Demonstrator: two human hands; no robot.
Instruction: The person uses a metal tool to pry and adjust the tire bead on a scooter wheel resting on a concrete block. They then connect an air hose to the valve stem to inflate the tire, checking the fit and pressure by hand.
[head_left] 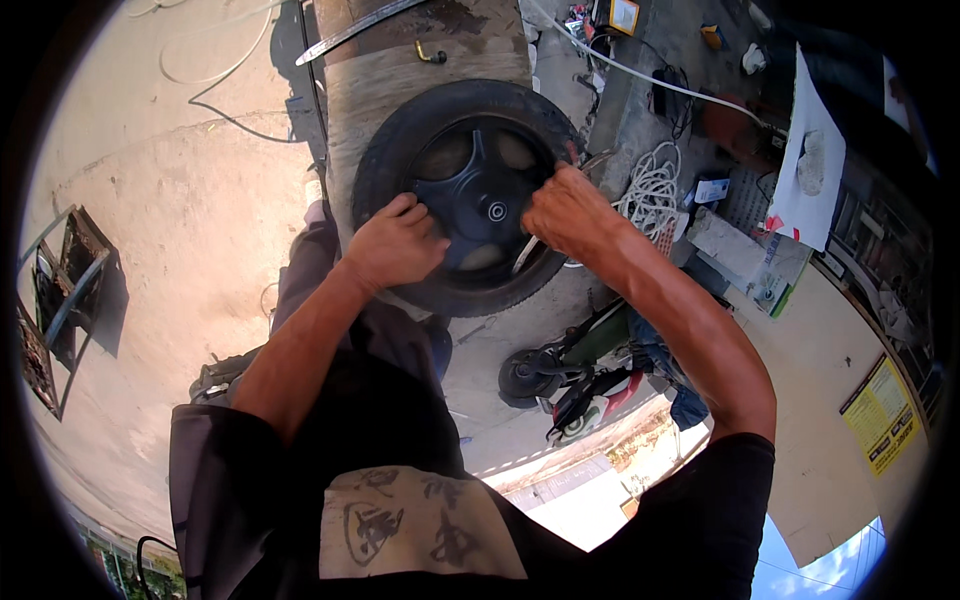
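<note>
A scooter wheel (480,195) with a black tyre (400,130) and a dark spoked rim lies flat in front of me, partly over a wooden board (345,110). My left hand (400,240) is closed at the left side of the rim, fingers curled over its edge. On the right side, my right hand (560,208) makes a fist around a metal tyre lever (524,256). One end of it shows below the fist, inside the rim, and a metal piece sticks out above, across the tyre. The fist hides the middle.
Beyond the wheel are a long curved metal bar (355,32) and a small yellow-and-black fitting (430,53). Coiled white rope (655,190) lies to the right, near a white board (803,150). A dark metal frame (65,300) stands far left; a scooter (575,380) is below the wheel.
</note>
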